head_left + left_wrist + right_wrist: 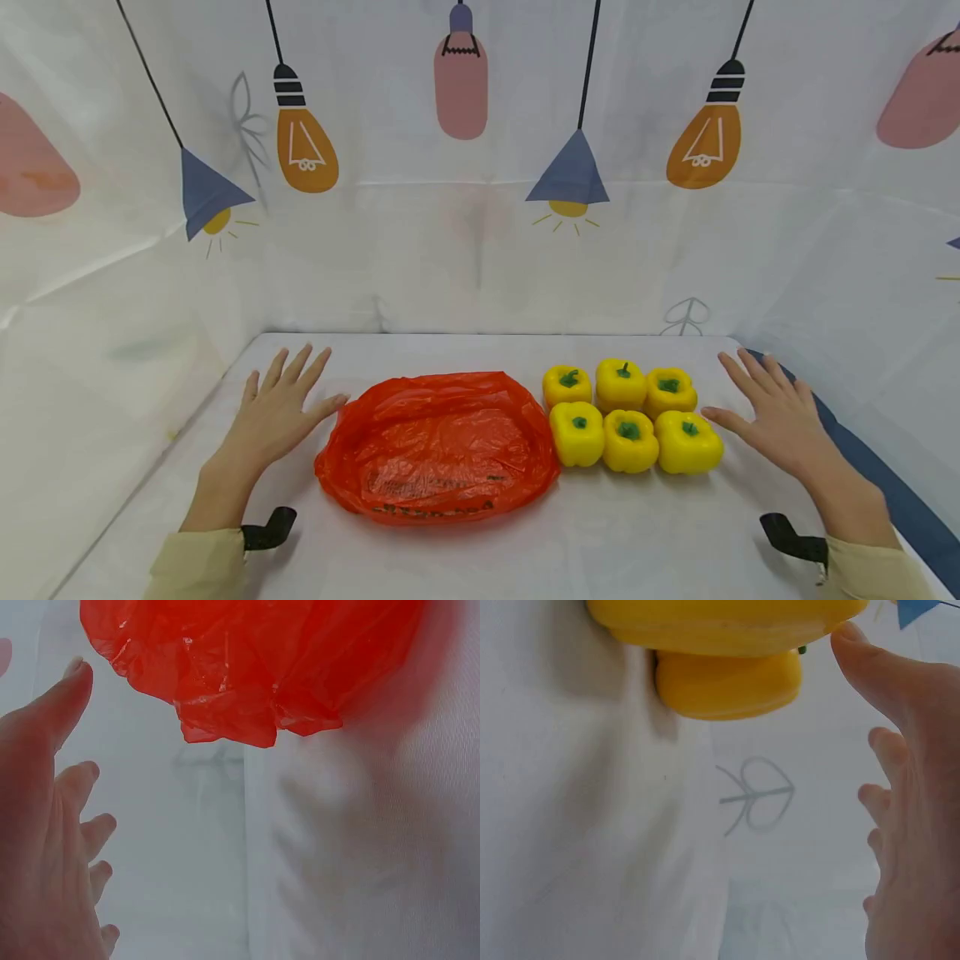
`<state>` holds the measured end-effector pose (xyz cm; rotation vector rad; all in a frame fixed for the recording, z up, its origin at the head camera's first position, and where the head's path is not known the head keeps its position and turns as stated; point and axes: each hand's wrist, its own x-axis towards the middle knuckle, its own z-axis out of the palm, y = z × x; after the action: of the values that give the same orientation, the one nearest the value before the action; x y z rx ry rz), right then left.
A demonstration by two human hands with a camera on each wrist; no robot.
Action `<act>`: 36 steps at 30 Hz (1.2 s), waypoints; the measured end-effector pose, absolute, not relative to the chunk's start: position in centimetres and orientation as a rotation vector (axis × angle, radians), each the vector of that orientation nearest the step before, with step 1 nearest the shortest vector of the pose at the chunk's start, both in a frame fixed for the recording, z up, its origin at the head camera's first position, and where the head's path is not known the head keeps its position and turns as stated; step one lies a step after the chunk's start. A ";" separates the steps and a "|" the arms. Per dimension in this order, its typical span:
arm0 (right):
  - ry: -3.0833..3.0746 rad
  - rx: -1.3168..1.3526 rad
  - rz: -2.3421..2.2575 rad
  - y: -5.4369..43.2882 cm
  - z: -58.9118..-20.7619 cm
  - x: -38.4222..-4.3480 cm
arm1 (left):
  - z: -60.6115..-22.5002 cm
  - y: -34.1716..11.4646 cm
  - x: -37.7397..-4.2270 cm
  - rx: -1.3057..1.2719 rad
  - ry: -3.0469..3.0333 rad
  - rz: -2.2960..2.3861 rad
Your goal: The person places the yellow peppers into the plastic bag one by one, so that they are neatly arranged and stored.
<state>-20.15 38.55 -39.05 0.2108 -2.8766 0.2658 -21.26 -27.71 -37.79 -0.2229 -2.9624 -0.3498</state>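
Left hand (273, 415) spread wide, fingers fanned apart, thumb just beside the red plastic bag (442, 450) lying on the white table (607, 542)! Right hand (783, 423) splayed too, its thumb hovering by the 6 yellow peppers (631, 452), 2 rows of 3; whether it touches, I can't tell.

Sleeves, one pair: left sleeve (197, 568) and right sleeve (876, 573) — pale yellow-beige, plain, ending below the hand. Fittings, two, at the cuffs' thumb side: left fitting (273, 528) and right fitting (789, 536) — black, slim at the cuff, angled, with a thicker blunt head.
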 end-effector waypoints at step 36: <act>-3.238 0.339 0.565 33.6 -34.4 -17.4 | -38.1 -25.8 -20.7 -0.604 -3.161 -0.897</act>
<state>-17.43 33.63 -34.36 0.3394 -3.2375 0.5649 -20.69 -25.83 -38.13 -0.6036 -3.1615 -0.8966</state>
